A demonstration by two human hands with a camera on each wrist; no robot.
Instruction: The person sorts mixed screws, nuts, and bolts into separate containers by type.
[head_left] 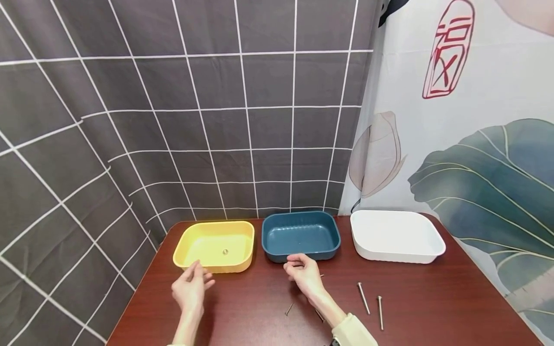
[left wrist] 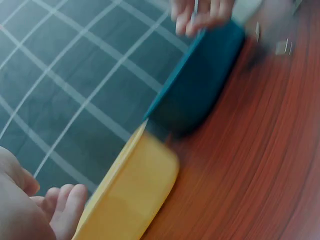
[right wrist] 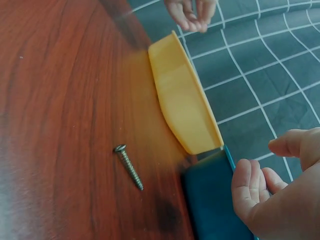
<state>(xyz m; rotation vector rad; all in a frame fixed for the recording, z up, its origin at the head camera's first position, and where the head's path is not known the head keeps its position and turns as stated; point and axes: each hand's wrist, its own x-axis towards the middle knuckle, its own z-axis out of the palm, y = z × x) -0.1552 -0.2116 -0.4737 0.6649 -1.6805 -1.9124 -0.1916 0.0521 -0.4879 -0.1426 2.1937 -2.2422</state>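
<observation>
My left hand (head_left: pixel 190 290) hovers at the near left edge of the yellow tray (head_left: pixel 246 245), fingers loosely bent. No object shows between its fingers. A small round metal piece (head_left: pixel 225 251) lies in that tray. My right hand (head_left: pixel 305 276) is at the front rim of the blue tray (head_left: pixel 300 252), thumb and fingers drawn together. In the left wrist view, a thin metal piece (left wrist: pixel 196 7) shows between the right hand's fingers; its kind is unclear. A short screw (head_left: pixel 289 309) lies on the table, and another screw (head_left: pixel 320 315) is partly covered by the right forearm.
Two long screws, one left (head_left: pixel 363 298) and one right (head_left: pixel 380 312), lie on the brown table (head_left: pixel 246 312) right of my right arm. A white tray (head_left: pixel 396 257) stands at the back right. Dark checked cloth (head_left: pixel 268 129) hangs behind the trays.
</observation>
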